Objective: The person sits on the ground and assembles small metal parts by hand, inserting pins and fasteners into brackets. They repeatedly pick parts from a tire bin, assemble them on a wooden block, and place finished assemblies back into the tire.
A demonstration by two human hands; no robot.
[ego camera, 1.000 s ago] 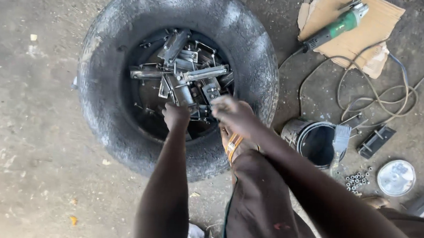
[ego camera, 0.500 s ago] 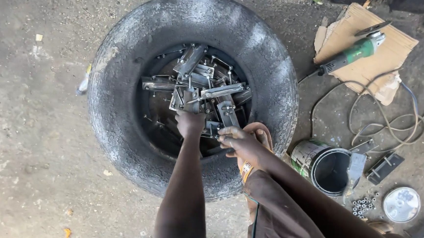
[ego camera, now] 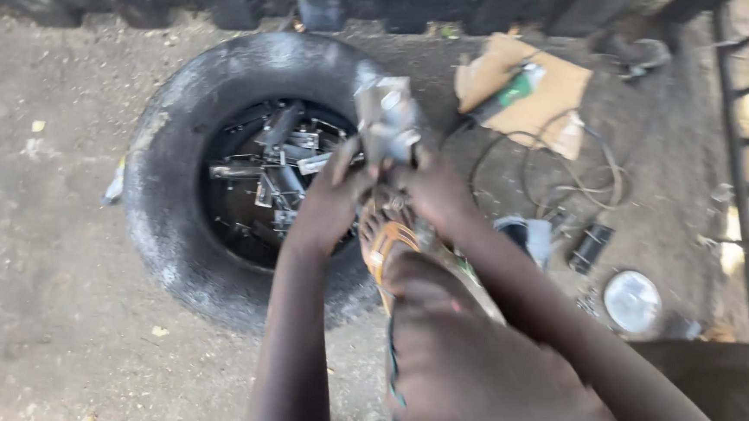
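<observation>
Down on the dirt ground (ego camera: 35, 242) lies an old black tyre (ego camera: 161, 223), flat on its side toward the left. Its hollow is filled with a jumble of grey metal pieces (ego camera: 273, 161), bars and brackets lying crosswise over one another. Just over the tyre's right rim, the left hand (ego camera: 332, 203) and the right hand (ego camera: 432, 188) are raised together, both closed around a grey metal part (ego camera: 386, 120) that stands up between them, above the pile. The picture is blurred, so its exact shape is hard to tell. Below the hands, an orange-strapped sandal (ego camera: 381, 241) rests against the tyre's near edge. Further right, a flat sheet of cardboard (ego camera: 554, 100) carries a green power tool (ego camera: 507, 93), with a dark cable (ego camera: 584, 176) looping over the ground beside it. Near the right edge lies a round white lid (ego camera: 631, 300).
</observation>
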